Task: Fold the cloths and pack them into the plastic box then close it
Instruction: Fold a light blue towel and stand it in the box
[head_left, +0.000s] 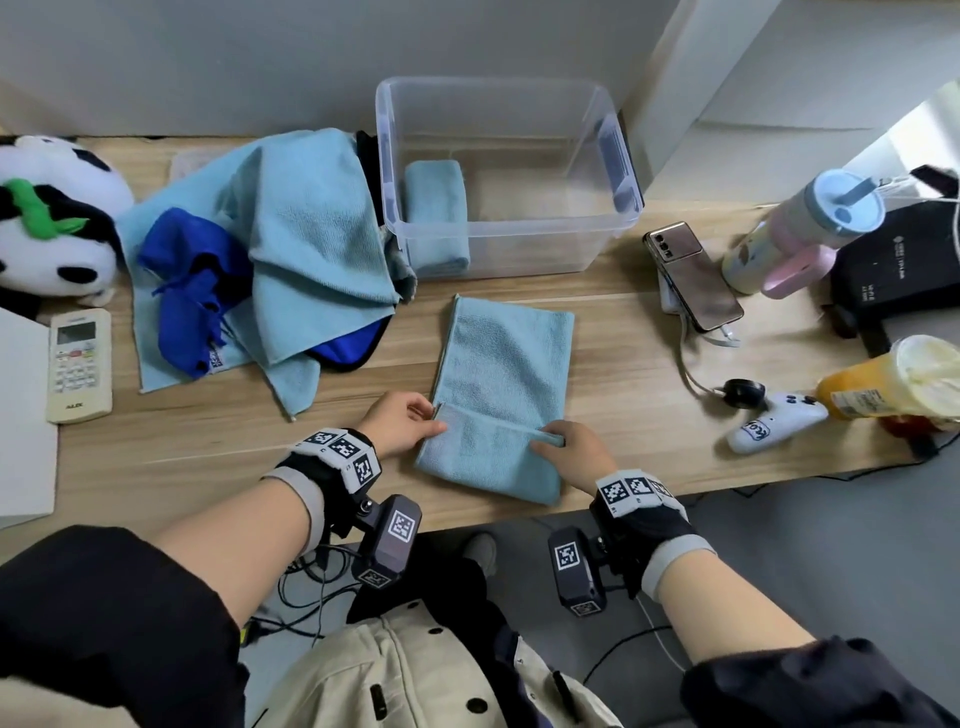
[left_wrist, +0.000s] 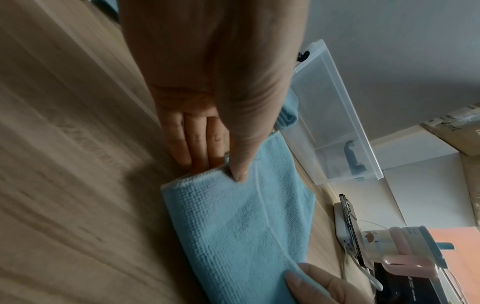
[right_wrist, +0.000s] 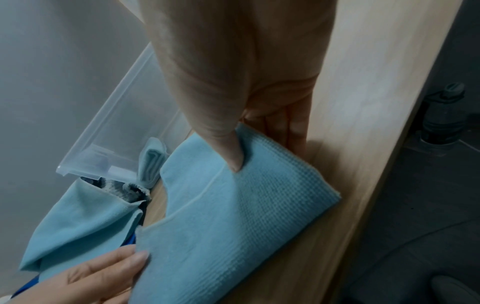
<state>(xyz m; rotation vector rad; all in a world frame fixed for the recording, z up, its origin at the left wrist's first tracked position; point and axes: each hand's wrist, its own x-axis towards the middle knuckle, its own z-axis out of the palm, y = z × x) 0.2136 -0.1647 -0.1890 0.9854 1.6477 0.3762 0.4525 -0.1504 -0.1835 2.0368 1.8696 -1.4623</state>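
A light blue cloth (head_left: 501, 384) lies lengthwise on the wooden desk, its near end folded over toward the far end. My left hand (head_left: 402, 423) pinches the fold's left corner, thumb on top (left_wrist: 240, 172) and fingers beneath. My right hand (head_left: 569, 447) pinches the right corner the same way (right_wrist: 235, 162). The clear plastic box (head_left: 506, 176) stands open behind the cloth, with one rolled light blue cloth (head_left: 436, 213) at its left side. A heap of light blue and dark blue cloths (head_left: 270, 249) lies left of the box.
A panda plush (head_left: 52, 218) and a remote control (head_left: 79, 364) sit at far left. A phone (head_left: 693, 275), a tumbler (head_left: 810, 228), a game controller (head_left: 774, 426) and a drink cup (head_left: 893, 379) crowd the right. The desk's front edge runs just below the cloth.
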